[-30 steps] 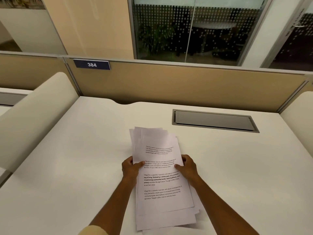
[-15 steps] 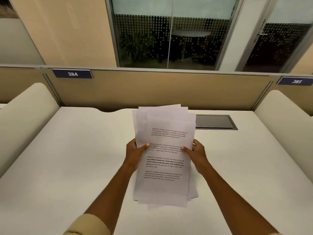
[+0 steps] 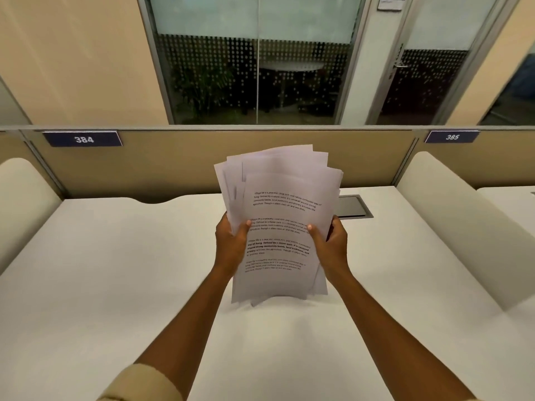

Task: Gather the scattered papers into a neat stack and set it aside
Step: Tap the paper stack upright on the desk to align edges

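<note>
A bundle of white printed papers [image 3: 279, 198] stands nearly upright above the white desk [image 3: 115, 270], its sheets fanned unevenly at the top and bottom edges. My left hand [image 3: 230, 244] grips the bundle's left edge with the thumb on the front sheet. My right hand [image 3: 330, 244] grips the right edge the same way. The lower edge of the bundle hangs just above the desk surface, near the middle.
A grey cable hatch [image 3: 354, 206] is set in the desk behind the papers. Cream side dividers stand at the left [image 3: 23, 204] and right [image 3: 451, 224]. A tan back panel [image 3: 179, 160] carries plates marked 384 [image 3: 84, 139] and 385 [image 3: 452, 137].
Both hands have lifted the papers off the desk and tipped them from lying flat to nearly upright. The view has tilted up and shifted right.
</note>
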The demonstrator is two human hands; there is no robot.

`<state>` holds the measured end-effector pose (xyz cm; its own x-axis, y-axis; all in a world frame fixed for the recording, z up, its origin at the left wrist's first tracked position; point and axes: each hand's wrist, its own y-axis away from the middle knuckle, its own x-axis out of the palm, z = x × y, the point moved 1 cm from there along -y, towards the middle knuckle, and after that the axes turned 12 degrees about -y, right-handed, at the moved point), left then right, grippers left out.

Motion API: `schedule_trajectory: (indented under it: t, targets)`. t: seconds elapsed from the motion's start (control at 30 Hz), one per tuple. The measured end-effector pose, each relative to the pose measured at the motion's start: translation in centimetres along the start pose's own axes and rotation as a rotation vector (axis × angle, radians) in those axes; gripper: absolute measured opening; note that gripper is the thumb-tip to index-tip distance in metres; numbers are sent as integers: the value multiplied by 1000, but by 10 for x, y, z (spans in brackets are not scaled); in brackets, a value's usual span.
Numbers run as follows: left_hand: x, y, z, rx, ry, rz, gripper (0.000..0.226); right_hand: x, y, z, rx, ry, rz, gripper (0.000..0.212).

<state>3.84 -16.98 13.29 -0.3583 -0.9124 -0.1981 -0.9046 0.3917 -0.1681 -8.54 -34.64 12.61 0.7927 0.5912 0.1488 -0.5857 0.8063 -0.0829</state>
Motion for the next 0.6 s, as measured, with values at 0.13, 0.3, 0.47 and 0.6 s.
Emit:
schedule_trajectory:
  t: [0.13, 0.3, 0.47, 0.6]
  targets:
    - [2, 0, -8, 1, -11, -38, 34, 0, 1, 5, -45, -20, 10, 31]
    - [0, 0, -10, 11, -61, -53, 35, 2, 0, 6, -49, -28, 25, 33]
    - [0, 11, 0, -15, -69, -53, 34, 0, 6, -5, -24, -32, 31, 40]
    - [1, 16, 4, -33, -73, -74, 38, 0, 7, -8, -14, -19, 42, 42]
